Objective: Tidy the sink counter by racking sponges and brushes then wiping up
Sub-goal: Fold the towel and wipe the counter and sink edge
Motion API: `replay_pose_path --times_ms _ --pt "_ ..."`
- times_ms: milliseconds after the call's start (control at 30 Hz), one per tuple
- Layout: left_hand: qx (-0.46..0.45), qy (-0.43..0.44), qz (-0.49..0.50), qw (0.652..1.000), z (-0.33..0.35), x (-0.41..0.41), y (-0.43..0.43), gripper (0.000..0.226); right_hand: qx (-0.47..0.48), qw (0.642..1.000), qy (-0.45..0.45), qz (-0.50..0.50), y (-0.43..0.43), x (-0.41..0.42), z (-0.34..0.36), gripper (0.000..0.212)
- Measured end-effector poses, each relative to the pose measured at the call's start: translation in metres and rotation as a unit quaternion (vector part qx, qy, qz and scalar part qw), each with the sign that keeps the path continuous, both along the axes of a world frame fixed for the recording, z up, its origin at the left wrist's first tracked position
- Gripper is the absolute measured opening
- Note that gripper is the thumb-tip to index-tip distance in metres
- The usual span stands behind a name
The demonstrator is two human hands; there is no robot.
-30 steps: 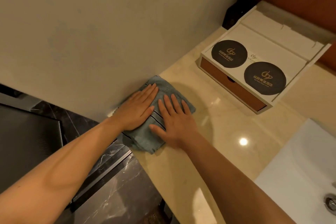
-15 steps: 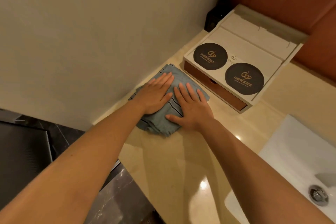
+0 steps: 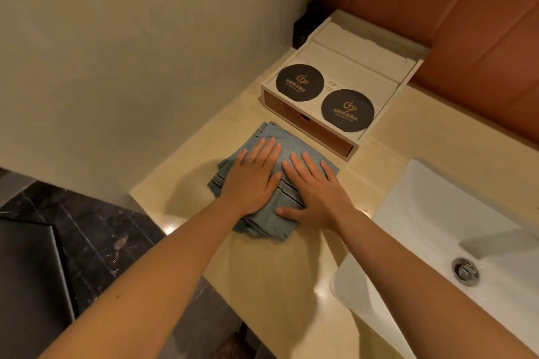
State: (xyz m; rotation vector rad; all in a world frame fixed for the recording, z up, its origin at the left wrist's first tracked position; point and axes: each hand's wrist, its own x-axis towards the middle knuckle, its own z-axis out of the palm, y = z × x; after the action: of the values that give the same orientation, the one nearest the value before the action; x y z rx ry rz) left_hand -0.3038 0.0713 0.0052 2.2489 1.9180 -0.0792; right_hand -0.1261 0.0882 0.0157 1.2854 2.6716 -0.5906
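Folded blue-grey cloth flat on the beige desk, pressed under left hand and right hand, side by side, palms down, fingers straight. Just beyond, a white drawer box topped with two black coasters. White sink at right.

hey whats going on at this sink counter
A person is at the wiping step: the left hand and right hand press flat, side by side, on a folded blue-grey cloth on the beige counter. The cloth lies between the wall and the white sink, just in front of a white box with two dark round coasters on top. No sponges or brushes are in view.
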Motion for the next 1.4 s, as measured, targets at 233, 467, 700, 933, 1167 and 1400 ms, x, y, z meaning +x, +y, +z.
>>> replay_pose_path --times_ms 233,467,700,933,1167,1400 --pt "-0.008 -0.016 -0.014 1.000 -0.002 0.063 -0.048 0.068 -0.004 1.000 0.021 -0.022 -0.056 0.067 -0.002 0.098" --pt "-0.001 -0.010 -0.035 0.999 -0.003 0.096 -0.075 0.066 -0.013 0.997 0.072 -0.040 -0.093 0.110 -0.009 0.087" --pt "0.037 -0.026 -0.163 0.986 0.007 0.077 -0.047 0.062 -0.102 0.888 0.274 -0.356 -0.098 0.114 -0.010 0.074" --pt "0.015 -0.011 -0.199 0.980 -0.009 0.081 -0.049 0.066 -0.288 0.714 0.410 -0.490 -0.082 0.120 -0.005 0.019" --pt "0.015 -0.033 -0.221 0.975 -0.010 0.113 -0.033 0.063 -0.210 0.722 0.417 -0.511 -0.073 0.150 0.006 0.008" --pt "0.030 -0.090 -0.235 0.967 -0.013 0.171 0.003 0.063 -0.103 0.702 0.439 -0.551 -0.044 0.186 0.015 0.007"
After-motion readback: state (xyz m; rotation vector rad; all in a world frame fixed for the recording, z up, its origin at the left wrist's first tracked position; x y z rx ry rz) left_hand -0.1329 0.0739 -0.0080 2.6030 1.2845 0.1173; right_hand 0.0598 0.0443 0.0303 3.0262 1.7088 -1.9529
